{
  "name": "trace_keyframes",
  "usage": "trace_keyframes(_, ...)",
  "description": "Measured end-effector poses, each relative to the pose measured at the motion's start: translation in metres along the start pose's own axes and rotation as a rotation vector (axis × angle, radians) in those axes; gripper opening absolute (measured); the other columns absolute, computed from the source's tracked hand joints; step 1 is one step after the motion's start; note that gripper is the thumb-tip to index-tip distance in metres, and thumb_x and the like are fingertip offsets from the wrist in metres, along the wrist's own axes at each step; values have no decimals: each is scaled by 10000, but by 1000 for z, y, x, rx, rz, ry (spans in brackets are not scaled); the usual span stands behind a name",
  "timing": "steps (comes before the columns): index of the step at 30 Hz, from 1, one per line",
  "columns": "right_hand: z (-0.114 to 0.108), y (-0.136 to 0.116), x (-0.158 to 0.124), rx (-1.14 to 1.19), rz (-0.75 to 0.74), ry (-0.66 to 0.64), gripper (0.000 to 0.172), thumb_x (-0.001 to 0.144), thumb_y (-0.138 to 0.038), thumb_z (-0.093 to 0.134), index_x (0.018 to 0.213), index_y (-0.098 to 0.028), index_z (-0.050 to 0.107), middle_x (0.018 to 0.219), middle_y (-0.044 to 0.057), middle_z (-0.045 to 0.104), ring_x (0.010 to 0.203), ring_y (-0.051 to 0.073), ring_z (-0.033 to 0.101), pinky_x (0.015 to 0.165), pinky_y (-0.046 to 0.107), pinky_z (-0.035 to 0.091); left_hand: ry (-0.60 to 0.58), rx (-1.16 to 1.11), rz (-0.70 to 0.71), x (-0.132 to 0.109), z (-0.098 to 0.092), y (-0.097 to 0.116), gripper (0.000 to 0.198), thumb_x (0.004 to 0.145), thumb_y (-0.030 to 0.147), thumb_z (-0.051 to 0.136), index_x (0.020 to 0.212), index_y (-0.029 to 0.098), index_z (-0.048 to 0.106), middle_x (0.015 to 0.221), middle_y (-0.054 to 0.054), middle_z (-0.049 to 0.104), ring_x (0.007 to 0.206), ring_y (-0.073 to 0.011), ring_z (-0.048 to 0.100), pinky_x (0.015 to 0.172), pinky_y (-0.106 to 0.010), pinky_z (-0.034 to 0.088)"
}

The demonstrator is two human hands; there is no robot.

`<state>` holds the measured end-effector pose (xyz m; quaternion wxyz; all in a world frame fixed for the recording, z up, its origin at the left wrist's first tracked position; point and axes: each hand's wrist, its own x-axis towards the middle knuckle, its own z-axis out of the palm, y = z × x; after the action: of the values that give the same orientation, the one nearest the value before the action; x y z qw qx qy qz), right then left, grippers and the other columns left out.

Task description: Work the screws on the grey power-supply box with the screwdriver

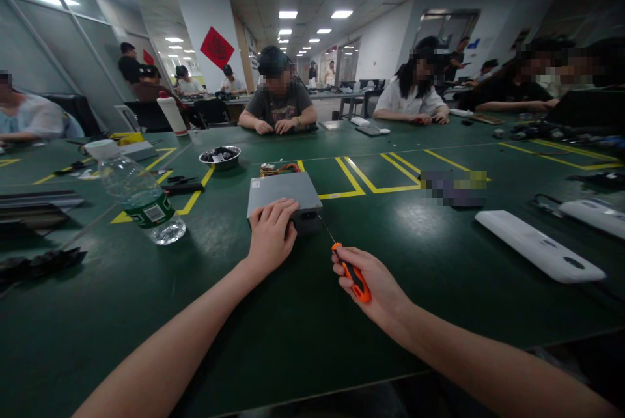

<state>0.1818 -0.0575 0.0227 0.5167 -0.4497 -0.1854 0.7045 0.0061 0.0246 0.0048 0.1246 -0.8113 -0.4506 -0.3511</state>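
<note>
At the middle of the dark green table point(293, 333), the flat grey metal box point(286, 189) lies under my left hand point(270, 236), palm spread loosely over its near edge at 6 o'clock. At 4 o'clock my right hand point(378, 288) is wrapped round an orange-handled screwdriver point(352, 278), with the thin shaft aimed at the box's near right corner. A clear plastic water bottle point(141, 200) is at 9 o'clock and a round metal bowl point(219, 157) at 11.

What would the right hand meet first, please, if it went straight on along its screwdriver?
Probably the grey metal box under the left hand; the screwdriver tip looks nearly there, though depth is unclear.
</note>
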Motion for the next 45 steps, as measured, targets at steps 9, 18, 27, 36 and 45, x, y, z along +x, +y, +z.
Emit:
trace_keyframes(9, 5, 0, 1, 76, 194, -62, 249, 897, -254, 381, 823, -105, 567, 567, -11, 466, 414, 37, 391, 354, 125, 310, -4, 7, 9, 2, 0, 0, 366, 800, 139, 448, 1152, 232, 489, 1194, -43, 569, 1147, -215, 466, 911, -401, 282)
trace_keyframes(18, 15, 6, -1, 78, 130, -96, 155, 844, -199, 494, 704, -132, 497, 589, -9, 495, 411, 21, 391, 347, 110, 253, -41, 4, 57, 1, -2, -7, 385, 815, 145, 431, 1187, 240, 463, 1215, -45, 555, 1157, -204, 460, 921, -386, 274)
trace_keyframes(27, 7, 1, 4, 16, 197, -109, 234, 889, -271, 405, 834, -115, 570, 593, -10, 476, 411, 41, 395, 354, 144, 292, -57, 11, 54, 2, -4, -6, 390, 825, 154, 421, 1203, 245, 458, 1223, -54, 548, 1157, -211, 462, 924, -396, 272)
trace_keyframes(36, -3, 5, 8, 29, 123, -66, 166, 829, -258, 543, 723, -130, 539, 654, 0, 506, 471, 36, 447, 355, 118, 308, -48, 2, 38, 1, 0, -6, 387, 822, 155, 432, 1198, 242, 459, 1226, -42, 546, 1164, -202, 455, 934, -391, 269)
trace_keyframes(45, -1, 1, 8, 116, 164, -86, 265, 880, -314, 437, 755, -117, 563, 614, 6, 490, 425, 36, 392, 333, 130, 283, -39, 5, 37, 1, -1, -5, 389, 819, 156, 433, 1196, 245, 463, 1216, -52, 553, 1157, -214, 461, 926, -401, 274)
